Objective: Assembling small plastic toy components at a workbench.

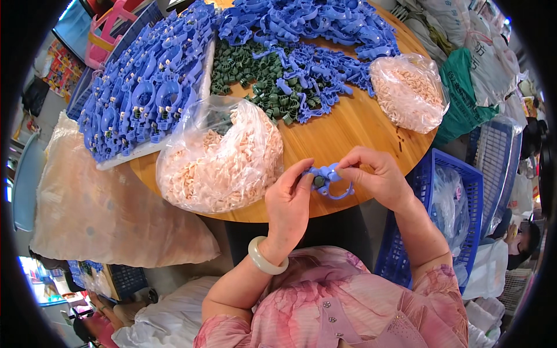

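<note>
Above the table's near edge, both my hands pinch one blue plastic toy part (333, 184) with a ring at its lower right and a dark green piece set in it. My left hand (289, 197) grips its left end between thumb and fingers. At its upper right my right hand (377, 176) has thumb and forefinger closed on it; whether a smaller piece is between them is hidden. Left of my left hand, a clear plastic bag (223, 165) of small cream-coloured pieces stands open. Beyond lie dark green pieces (246, 71) and slim blue pieces (328, 72) in heaps.
A white board (134, 155) at the left bears rows of blue parts (154, 81). More blue ring parts (313, 22) lie at the back of the round wooden table (354, 129). Another bag of cream pieces (409, 93) sits right. A blue crate (458, 165) stands beside my right arm.
</note>
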Available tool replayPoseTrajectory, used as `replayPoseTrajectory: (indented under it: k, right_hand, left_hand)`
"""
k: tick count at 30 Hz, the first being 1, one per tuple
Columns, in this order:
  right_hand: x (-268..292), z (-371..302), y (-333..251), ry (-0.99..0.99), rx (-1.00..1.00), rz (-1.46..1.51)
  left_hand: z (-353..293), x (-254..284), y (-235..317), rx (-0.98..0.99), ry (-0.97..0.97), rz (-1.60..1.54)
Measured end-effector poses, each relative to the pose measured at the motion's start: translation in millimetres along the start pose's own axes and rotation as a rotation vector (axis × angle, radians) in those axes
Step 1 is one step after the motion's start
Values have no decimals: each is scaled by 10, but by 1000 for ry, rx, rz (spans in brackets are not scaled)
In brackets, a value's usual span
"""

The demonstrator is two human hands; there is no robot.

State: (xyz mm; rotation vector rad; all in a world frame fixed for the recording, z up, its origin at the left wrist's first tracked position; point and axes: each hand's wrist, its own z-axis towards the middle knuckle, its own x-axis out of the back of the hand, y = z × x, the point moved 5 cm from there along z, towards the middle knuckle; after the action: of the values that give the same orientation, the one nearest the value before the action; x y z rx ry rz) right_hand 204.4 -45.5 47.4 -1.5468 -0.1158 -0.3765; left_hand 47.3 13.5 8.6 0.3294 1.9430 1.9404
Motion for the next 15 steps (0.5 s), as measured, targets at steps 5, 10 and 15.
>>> replayPoseTrajectory:
  k: [5, 10, 15]
  right_hand:
    - [15, 53, 15, -33, -38, -86]
    - [-7, 50, -155, -6, 199, -239]
    - [-40, 9, -187, 11, 473, -553]
  left_hand:
    - [52, -3, -73, 73, -60, -21]
    - [103, 14, -152, 129, -57, -47]
    - [88, 7, -200, 143, -61, -127]
